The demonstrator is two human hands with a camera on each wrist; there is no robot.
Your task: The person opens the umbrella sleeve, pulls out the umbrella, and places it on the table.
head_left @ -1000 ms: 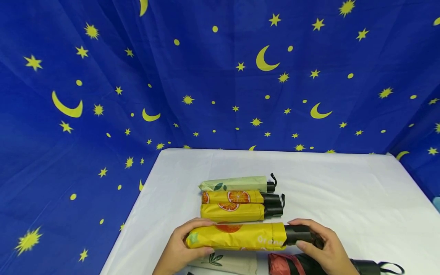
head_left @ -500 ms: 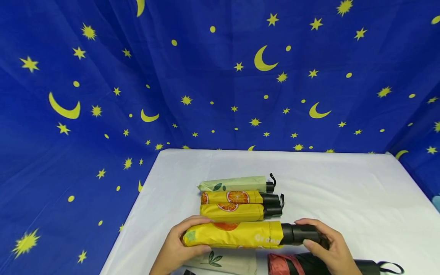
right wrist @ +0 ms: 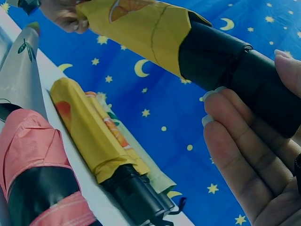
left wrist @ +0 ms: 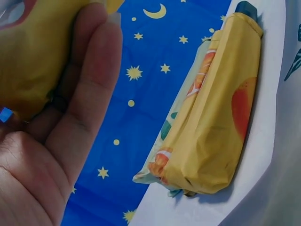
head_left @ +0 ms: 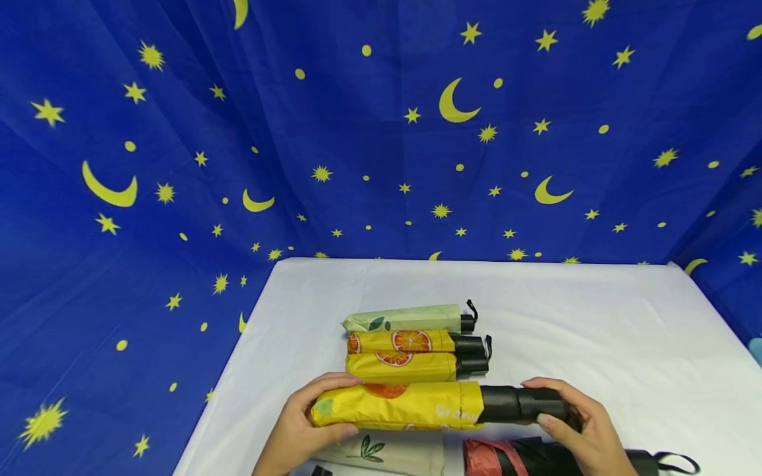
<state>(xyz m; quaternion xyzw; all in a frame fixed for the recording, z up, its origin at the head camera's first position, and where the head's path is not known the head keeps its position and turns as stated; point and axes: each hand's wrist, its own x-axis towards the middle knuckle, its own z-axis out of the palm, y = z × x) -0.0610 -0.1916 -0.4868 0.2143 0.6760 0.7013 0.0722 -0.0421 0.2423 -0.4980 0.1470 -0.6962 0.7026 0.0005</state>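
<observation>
Between my hands is a folded umbrella in a yellow sleeve [head_left: 411,406] printed with an orange, lying crosswise above the table. My left hand [head_left: 294,423] grips the sleeve's closed end, thumb below and fingers above. At the other end, my right hand [head_left: 589,426] holds the umbrella's black handle [head_left: 506,404], of which a long stretch sticks out of the sleeve. The right wrist view also shows this black part [right wrist: 235,66] with fingers underneath and the thumb on top. Just beyond lie two more yellow sleeved umbrellas [head_left: 399,367] with orange-slice prints, side by side.
A pale green sleeved umbrella [head_left: 411,318] lies farthest back on the white table [head_left: 565,317]. Nearer me are a pale leaf-print sleeve [head_left: 405,453] and a red-and-black folded umbrella [head_left: 494,457], partly under my right hand. A starry blue curtain [head_left: 357,119] surrounds the table.
My hands have moved apart, the left one leftward with the sleeve and the right one rightward with the handle. More of the black part now shows outside the sleeve.
</observation>
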